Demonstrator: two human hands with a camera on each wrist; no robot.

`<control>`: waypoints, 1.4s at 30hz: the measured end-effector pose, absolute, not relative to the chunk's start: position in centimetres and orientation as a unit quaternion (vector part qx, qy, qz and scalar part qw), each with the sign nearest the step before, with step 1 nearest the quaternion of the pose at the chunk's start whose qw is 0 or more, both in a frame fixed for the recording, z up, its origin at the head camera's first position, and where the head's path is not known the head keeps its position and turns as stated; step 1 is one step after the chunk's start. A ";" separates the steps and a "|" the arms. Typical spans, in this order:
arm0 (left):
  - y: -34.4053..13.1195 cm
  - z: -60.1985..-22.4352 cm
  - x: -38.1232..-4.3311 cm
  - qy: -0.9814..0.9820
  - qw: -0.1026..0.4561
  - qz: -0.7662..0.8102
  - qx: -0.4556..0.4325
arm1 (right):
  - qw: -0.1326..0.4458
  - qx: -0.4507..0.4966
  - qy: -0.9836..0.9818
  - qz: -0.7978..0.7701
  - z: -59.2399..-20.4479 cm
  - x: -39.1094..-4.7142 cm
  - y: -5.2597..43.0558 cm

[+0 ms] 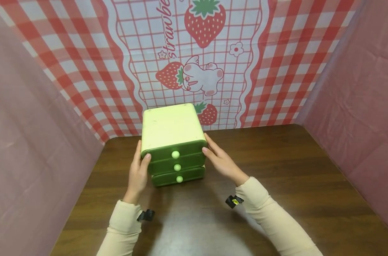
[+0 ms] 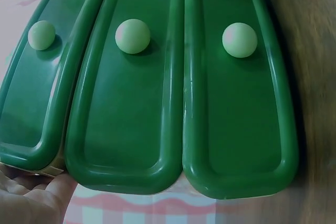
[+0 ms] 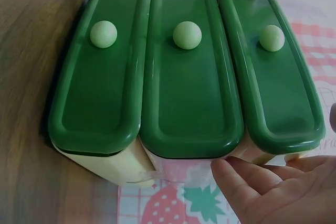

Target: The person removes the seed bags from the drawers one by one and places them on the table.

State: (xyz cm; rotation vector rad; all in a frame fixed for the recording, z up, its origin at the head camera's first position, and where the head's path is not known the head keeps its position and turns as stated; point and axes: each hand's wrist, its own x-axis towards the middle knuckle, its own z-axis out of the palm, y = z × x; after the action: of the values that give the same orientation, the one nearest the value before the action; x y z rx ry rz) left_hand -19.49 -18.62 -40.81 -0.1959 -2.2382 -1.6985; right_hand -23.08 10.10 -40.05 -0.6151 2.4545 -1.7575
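Observation:
A small drawer cabinet [image 1: 173, 126] with a pale yellow-green top and three stacked dark green drawers stands on the table near the back cloth. Each drawer front carries a round pale green knob [image 1: 177, 167]. My left hand [image 1: 138, 174] holds the cabinet's left side, its thumb at the front corner of the top drawer [image 1: 163, 153]. On the opposite side my right hand [image 1: 224, 161] holds it likewise, fingers along the wall. In the right wrist view the bottom drawer [image 3: 100, 93] sits slightly forward, and pale walls show behind the fronts.
The dark brown wooden table [image 1: 296, 185] extends in front and to the right. Behind stands a red-and-white checked cloth [image 1: 283, 64] with strawberry prints. Pink cloth walls [image 1: 30, 142] border both sides. Small black devices [image 1: 146, 215] sit at both wrists.

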 end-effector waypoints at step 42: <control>-11.1 -41.3 -20.7 -0.782 0.095 -0.589 -0.182 | 0.005 -0.147 0.815 -0.561 -39.9 -19.4 19.4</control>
State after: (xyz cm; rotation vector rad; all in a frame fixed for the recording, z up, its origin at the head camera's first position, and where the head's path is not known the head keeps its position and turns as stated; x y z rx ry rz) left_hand -20.72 -11.07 -41.30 -0.5393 -2.3172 -1.7465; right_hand -19.41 19.39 -39.86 -0.4597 2.5509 -1.7567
